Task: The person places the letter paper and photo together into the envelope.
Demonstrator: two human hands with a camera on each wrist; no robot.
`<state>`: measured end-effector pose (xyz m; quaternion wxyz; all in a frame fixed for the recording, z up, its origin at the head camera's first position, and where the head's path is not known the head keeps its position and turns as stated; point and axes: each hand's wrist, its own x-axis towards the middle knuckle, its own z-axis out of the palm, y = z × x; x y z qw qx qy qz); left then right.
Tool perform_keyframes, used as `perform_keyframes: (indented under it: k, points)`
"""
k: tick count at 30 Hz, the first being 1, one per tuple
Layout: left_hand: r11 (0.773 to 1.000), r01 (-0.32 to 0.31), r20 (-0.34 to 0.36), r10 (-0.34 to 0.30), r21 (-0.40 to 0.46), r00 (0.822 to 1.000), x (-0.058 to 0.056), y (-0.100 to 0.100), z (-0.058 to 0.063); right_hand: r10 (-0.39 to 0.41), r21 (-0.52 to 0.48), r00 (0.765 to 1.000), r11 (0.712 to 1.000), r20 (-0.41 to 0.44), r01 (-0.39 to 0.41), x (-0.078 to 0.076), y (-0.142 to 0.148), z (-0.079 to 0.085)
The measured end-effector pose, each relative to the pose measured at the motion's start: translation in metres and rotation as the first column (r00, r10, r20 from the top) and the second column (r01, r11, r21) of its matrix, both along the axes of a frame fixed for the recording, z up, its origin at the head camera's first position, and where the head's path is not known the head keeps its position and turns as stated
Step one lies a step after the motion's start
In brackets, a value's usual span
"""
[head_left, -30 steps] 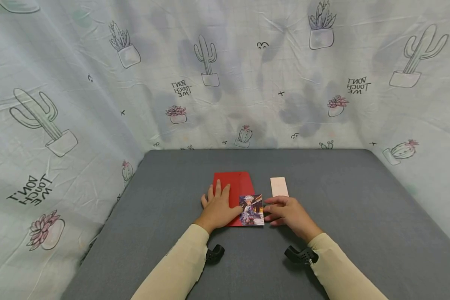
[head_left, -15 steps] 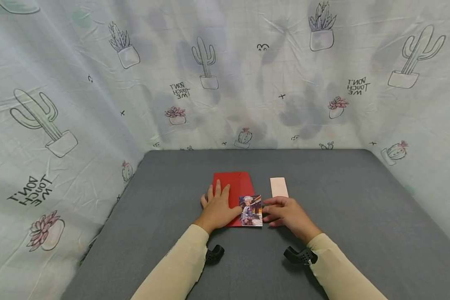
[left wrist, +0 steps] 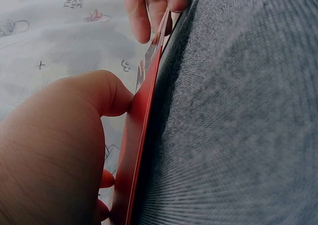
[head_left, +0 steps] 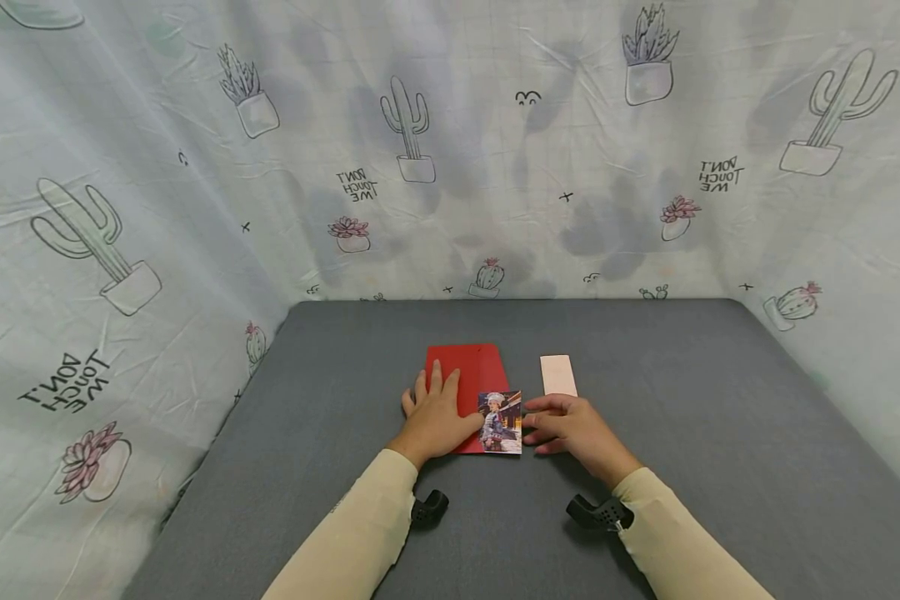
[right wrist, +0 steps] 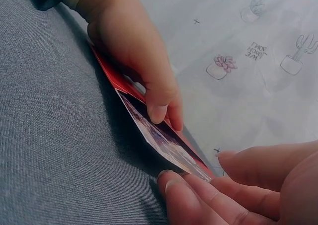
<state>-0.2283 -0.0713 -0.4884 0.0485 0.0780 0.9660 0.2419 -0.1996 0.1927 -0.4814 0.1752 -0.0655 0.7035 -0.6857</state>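
Observation:
A red envelope lies on the grey table in the head view. My left hand rests on it with fingers spread, thumb tip at the left edge of a glossy photo card. The card shows a figure in pale headgear and overlaps the envelope's right part. My right hand is at the card's right edge, fingertips touching it. In the right wrist view, the right thumb stands apart above the card's edge, with the fingers lower down. The left wrist view shows the left thumb against the red envelope's face.
A pale pink paper rectangle lies just beyond the right hand. The grey cloth-covered table ends at a white curtain printed with cacti. A black wrist camera mount sits on the left wrist, another on the right.
The photo card's right edge has moved left a little, along with my right hand, so less of the card shows. Its visible left edge and my left hand have stayed put.

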Motion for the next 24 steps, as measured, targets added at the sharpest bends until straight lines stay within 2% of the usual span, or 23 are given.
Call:
perform_keyframes:
  k: [24]
  points:
    - [1.000, -0.002, -0.008, 0.002, 0.017, 1.000, 0.0011, 0.0029, 0.0000, 0.041, -0.016, 0.999, 0.999, -0.014, -0.041, -0.0042, 0.0016, -0.0072]
